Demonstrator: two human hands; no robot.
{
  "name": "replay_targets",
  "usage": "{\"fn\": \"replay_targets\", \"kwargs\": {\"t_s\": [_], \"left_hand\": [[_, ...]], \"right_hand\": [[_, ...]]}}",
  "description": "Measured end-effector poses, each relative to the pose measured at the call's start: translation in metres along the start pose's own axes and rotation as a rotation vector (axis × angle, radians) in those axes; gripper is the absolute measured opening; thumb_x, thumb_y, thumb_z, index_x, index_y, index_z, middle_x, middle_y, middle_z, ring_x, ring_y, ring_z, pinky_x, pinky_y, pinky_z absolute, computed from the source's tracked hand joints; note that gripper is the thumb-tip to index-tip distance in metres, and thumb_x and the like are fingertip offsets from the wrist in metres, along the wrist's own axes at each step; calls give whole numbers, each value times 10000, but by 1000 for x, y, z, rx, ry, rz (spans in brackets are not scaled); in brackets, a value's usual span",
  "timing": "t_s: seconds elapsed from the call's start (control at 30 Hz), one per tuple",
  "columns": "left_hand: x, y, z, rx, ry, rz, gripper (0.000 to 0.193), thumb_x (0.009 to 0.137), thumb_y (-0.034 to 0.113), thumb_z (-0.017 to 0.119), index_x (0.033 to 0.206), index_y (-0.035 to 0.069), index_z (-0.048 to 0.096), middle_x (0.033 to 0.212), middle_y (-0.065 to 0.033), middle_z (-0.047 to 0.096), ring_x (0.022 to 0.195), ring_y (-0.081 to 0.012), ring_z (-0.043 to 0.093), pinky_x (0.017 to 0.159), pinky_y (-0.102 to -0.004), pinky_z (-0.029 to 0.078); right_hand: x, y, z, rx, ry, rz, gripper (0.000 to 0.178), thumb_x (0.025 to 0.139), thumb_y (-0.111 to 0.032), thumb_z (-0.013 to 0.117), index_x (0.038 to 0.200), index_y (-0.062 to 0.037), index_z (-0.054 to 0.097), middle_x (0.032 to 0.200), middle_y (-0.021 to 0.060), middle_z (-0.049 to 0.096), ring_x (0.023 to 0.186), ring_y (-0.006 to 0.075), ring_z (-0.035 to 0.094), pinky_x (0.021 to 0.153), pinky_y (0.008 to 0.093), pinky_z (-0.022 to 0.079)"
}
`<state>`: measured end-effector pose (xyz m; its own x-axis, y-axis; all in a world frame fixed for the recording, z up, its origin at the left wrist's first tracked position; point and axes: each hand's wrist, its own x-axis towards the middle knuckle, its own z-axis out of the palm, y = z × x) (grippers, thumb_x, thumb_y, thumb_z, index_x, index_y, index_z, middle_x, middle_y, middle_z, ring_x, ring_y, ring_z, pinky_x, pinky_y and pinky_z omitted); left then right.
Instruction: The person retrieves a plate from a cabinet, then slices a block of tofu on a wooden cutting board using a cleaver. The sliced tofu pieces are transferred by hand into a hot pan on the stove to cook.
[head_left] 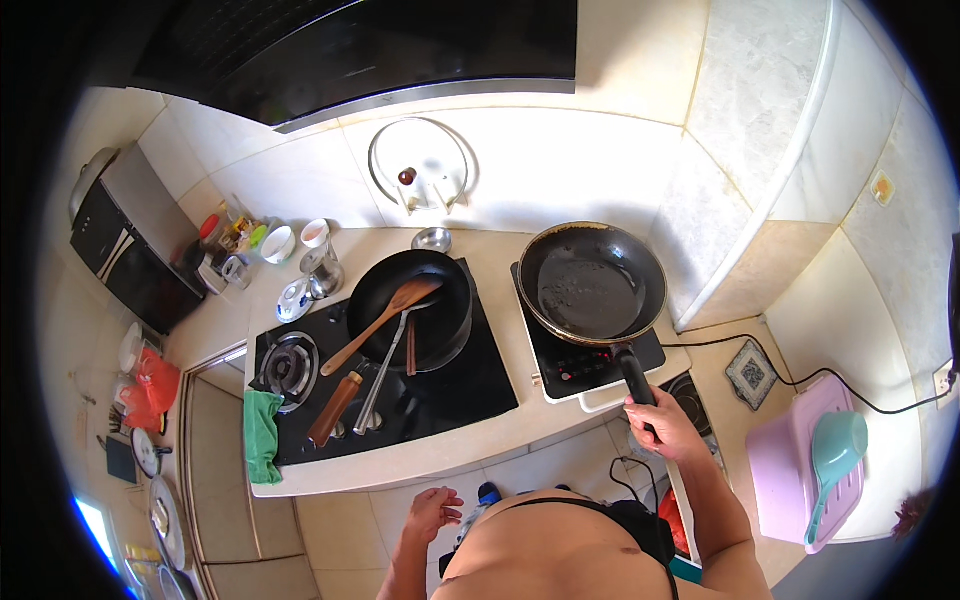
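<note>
My right hand (664,424) is wrapped round the black handle of a frying pan (600,285). The pan's dark inside has a wet, oily shine, and its rim looks worn. It is over a black induction cooker (575,372) with small red lights; I cannot tell whether it rests fully on it. Held low in front of the counter, my left hand (432,512) is empty, its fingers loosely bent and apart. A black wok (440,345) stands on the gas hob (480,385), with a wooden spatula (385,313) and a long metal-handled utensil (382,375) leaning in it.
Left of the wok are a burner (290,370) and a green cloth (263,435) over the counter edge. Bowls (278,245), a metal pitcher (320,270) and jars stand behind. At right, a black cord (810,378) crosses behind a pink bin (800,460) bearing a teal dipper (838,445).
</note>
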<state>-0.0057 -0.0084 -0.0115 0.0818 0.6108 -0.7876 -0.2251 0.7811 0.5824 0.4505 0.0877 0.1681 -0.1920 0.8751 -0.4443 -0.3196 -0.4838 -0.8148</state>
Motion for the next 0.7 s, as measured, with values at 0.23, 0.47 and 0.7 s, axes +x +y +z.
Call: {"fn": "replay_targets", "kwargs": {"t_s": [0.23,0.47,0.7], "left_hand": [[-7,-2,-1,-1,8,0,308,1053,279,536,1148,-10,585,1000,-166,698,725,-257,685,639,-376,593],[-16,-10,1,-2,52,-14,303,1056,283,530,1132,-6,583,993,-163,694,740,-261,686,638,-378,593],[-22,-22,-2,-30,62,-10,297,1055,280,527,1130,-1,585,999,-170,697,739,-270,687,655,-398,596]], "right_hand": [[16,23,-4,-50,7,-31,164,954,-126,664,1011,-88,514,677,-2,522,449,86,462,389,250,293],[36,38,-8,6,-6,-37,199,939,-142,690,998,-106,504,686,-3,528,449,86,454,396,249,282],[46,47,-10,-18,16,-32,217,926,-143,709,978,-111,501,656,4,525,448,97,468,388,256,284]]}}
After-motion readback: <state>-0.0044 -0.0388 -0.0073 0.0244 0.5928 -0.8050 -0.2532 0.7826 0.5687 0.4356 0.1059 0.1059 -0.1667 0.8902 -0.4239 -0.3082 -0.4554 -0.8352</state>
